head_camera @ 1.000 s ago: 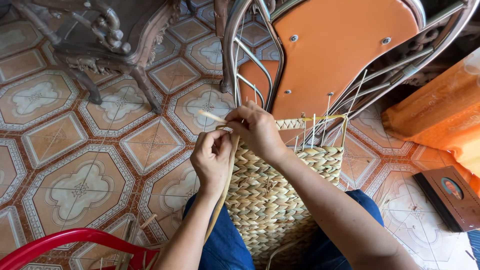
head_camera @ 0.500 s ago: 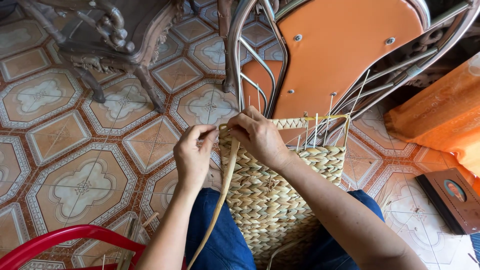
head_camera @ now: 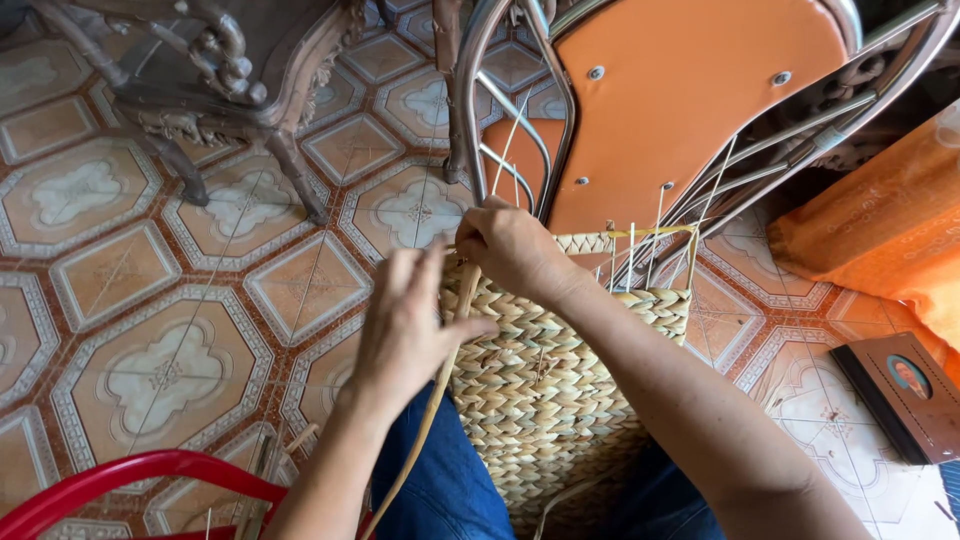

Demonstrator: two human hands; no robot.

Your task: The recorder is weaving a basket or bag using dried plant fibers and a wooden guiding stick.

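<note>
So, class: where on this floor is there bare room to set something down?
Free: the tiled floor left of the left hand, between the carved table and red rim. Crowded: right hand, woven basket, orange chair, cloth, framed picture.

Both forearms bare, reaching forward from the lower edge of the view, angled toward each other. Left hand (head_camera: 410, 325) seen from the back — wrist straight, fingers (head_camera: 425, 262) loosely spread and pointing up and away, thumb stretched out to the right. Right hand (head_camera: 510, 245) higher and farther forward, knuckles up, fingers curled into a tight pinch at its left edge — tips hidden under the hand. Hands close together, not touching.
</note>
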